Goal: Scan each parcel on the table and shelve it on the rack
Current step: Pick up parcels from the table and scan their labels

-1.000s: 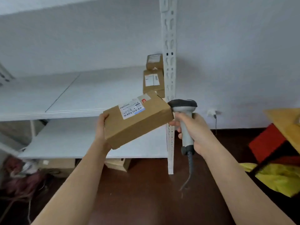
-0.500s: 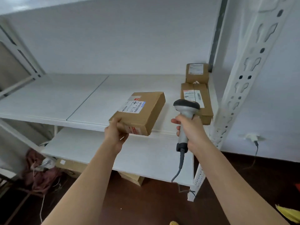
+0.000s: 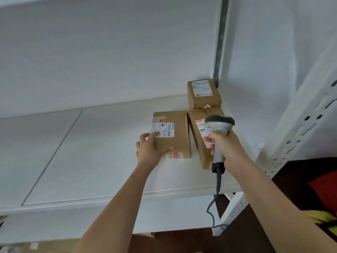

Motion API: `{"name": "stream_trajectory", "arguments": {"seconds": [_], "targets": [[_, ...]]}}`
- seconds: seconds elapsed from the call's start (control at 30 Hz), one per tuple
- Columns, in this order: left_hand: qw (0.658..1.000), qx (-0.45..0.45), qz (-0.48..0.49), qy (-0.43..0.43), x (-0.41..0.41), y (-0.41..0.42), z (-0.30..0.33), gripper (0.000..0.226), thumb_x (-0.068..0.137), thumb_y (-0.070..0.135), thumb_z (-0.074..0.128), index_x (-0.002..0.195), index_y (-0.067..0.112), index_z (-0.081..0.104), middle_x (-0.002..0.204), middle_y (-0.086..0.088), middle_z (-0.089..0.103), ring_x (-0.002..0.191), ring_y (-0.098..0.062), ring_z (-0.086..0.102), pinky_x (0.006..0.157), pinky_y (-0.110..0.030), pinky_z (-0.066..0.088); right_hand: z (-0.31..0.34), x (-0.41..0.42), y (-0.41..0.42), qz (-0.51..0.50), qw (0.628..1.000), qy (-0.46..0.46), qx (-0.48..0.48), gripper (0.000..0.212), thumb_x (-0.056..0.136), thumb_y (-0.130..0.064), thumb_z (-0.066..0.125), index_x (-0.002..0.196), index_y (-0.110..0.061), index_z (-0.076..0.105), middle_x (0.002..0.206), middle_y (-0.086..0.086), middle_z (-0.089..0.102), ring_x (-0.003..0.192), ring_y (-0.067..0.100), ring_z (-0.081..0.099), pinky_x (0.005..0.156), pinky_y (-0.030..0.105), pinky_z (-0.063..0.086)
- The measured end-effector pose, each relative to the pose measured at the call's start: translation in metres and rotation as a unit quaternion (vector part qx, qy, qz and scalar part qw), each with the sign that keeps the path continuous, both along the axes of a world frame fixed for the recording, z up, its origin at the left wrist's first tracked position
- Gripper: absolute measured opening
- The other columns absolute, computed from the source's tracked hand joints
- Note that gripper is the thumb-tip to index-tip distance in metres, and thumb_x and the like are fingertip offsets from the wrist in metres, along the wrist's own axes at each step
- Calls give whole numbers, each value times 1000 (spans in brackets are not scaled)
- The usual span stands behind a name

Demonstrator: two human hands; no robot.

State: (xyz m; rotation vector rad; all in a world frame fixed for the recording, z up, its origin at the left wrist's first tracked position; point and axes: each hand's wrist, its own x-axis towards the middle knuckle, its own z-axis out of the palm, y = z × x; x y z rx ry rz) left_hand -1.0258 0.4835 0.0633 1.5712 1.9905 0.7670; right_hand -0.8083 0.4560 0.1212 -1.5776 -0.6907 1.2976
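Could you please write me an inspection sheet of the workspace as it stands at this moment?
Surface: white rack shelf, with a seam between its panels; a lower shelf shows beneath.
Job's things: labelled parcel lying flat on the shelf, beside a second parcel; a third parcel sits in the back corner.
Clutter: red and yellow items at the right edge, too cut off to identify.
Hands: left hand rests on the labelled parcel's near left corner; right hand grips the barcode scanner.
Cables: grey scanner cable hangs down past the shelf edge.
Surroundings: white wall, perforated white rack upright, dark floor.
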Motion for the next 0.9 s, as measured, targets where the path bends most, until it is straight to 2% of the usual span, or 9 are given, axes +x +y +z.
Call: {"name": "stream_trajectory", "arguments": {"seconds": [0.1, 0.27, 0.33, 0.43, 0.57, 0.67, 0.77, 0.83, 0.9], "targets": [[996, -25, -62, 54, 1, 32, 4, 59, 82, 52, 72, 132, 23, 58, 138, 0, 33, 125, -25, 32, 100, -42, 43, 0, -4, 15, -47, 997, -4, -62, 13, 95, -14, 61, 101, -4, 65, 100, 13, 72, 56, 14, 48, 53, 24, 41], [999, -10, -34, 28, 5, 71, 8, 34, 93, 28, 64, 123, 13, 58, 138, -8, 26, 122, -31, 34, 84, -39, 43, -6, -7, 21, -100, 994, -7, -40, 17, 90, -13, 64, 106, -7, 64, 74, 2, 69, 51, 13, 52, 50, 23, 44], [996, 6, -38, 80, 5, 81, 5, 19, 96, 21, 53, 113, 16, 62, 128, -9, 32, 111, -31, 35, 81, -38, 40, -2, -9, 19, -102, 994, -12, -35, 16, 90, -13, 64, 104, -6, 64, 68, 1, 67, 49, 12, 51, 48, 23, 44], [996, 11, -25, 86, 7, 95, 6, 14, 98, 14, 42, 100, 13, 57, 114, -8, 32, 93, -32, 47, 77, -43, 49, 5, -15, 16, -107, 994, -8, -28, 6, 92, -13, 63, 96, -10, 60, 80, 5, 67, 55, 13, 50, 54, 24, 46], [997, 25, -70, 11, 14, 111, 9, 25, 97, 1, 43, 118, 4, 56, 129, -15, 33, 72, -16, 47, 78, -30, 44, 10, -18, 8, -116, 993, 19, -14, 10, 92, -9, 61, 102, -11, 59, 88, 8, 69, 58, 11, 49, 55, 22, 47], [989, 50, -127, -51, 20, 116, 9, 42, 88, -6, 51, 128, 3, 55, 146, -12, 34, 111, -25, 53, 85, -33, 52, 11, -17, 6, -124, 992, 16, -13, 13, 92, -10, 61, 104, -14, 59, 86, 5, 70, 62, 11, 51, 57, 24, 49], [987, 27, -132, -82, 22, 112, 5, 61, 80, -11, 50, 137, 9, 49, 158, -6, 16, 130, -28, 44, 62, -18, 48, 11, -15, 2, -127, 992, 9, -3, 16, 92, -11, 62, 108, -14, 59, 87, 3, 71, 65, 12, 52, 59, 25, 49], [992, -6, -89, -85, 25, 108, 5, 70, 79, -14, 46, 145, 12, 40, 159, -9, 6, 127, -31, 46, 65, -25, 52, 12, -14, -1, -123, 992, 3, 4, 17, 93, -12, 62, 109, -15, 59, 89, 4, 72, 67, 12, 53, 60, 26, 50], [995, 15, -53, -82, 30, 104, 9, 64, 78, -13, 44, 138, 9, 44, 150, -10, 14, 113, -36, 53, 81, -41, 56, 13, -15, -6, -119, 993, 3, 14, 15, 93, -11, 61, 106, -16, 58, 91, 5, 73, 65, 12, 53, 60, 27, 50]]}}
